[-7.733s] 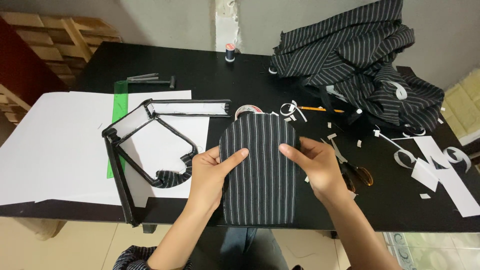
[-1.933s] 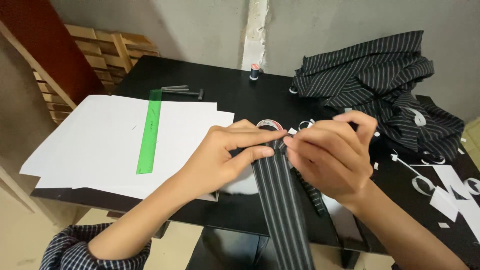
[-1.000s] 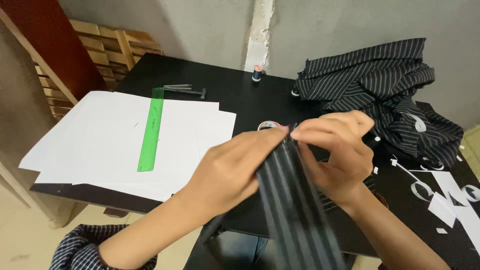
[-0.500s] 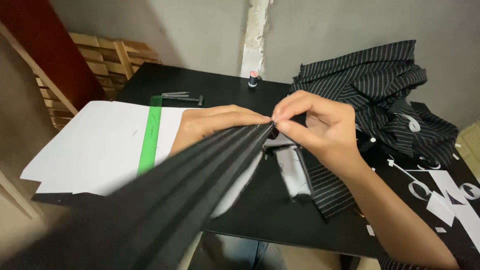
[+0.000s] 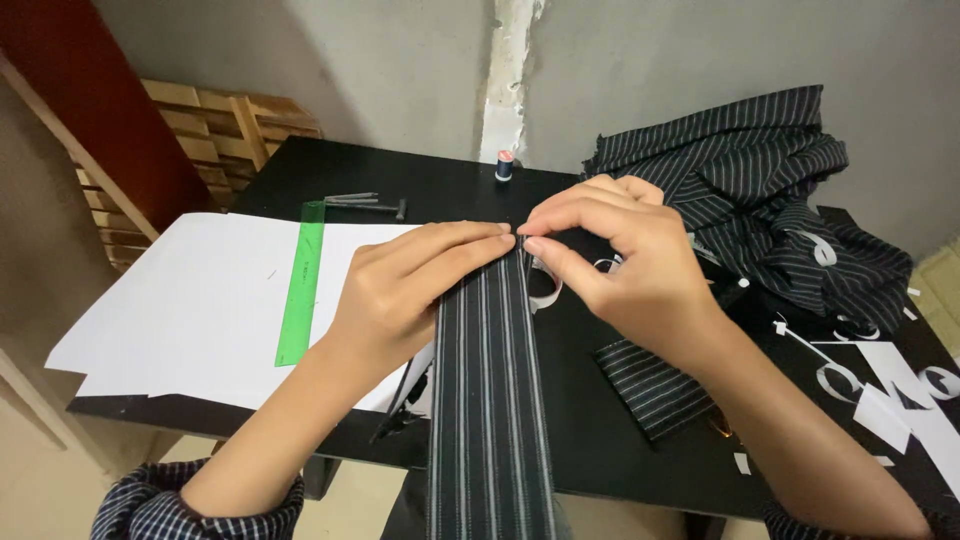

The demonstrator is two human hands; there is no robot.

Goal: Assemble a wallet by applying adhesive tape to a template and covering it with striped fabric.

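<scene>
A long strip of black pinstriped fabric (image 5: 490,400) runs from the middle of the black table (image 5: 300,175) down over its front edge. My left hand (image 5: 415,285) lies flat along the strip's left side, fingers stretched to its far end. My right hand (image 5: 620,260) pinches that far end between thumb and fingertips. Both hands meet at the strip's top edge.
White paper sheets (image 5: 190,300) with a green ruler (image 5: 300,280) lie at the left. A heap of striped fabric (image 5: 750,190) fills the back right. A small striped piece (image 5: 650,385), white paper scraps (image 5: 890,390), a thread spool (image 5: 506,165) and grey chalk sticks (image 5: 360,203) lie around.
The strip, lifted and swung toward the camera half a second ago, now lies flat and straight on the table. Both hands have come down onto its far end.
</scene>
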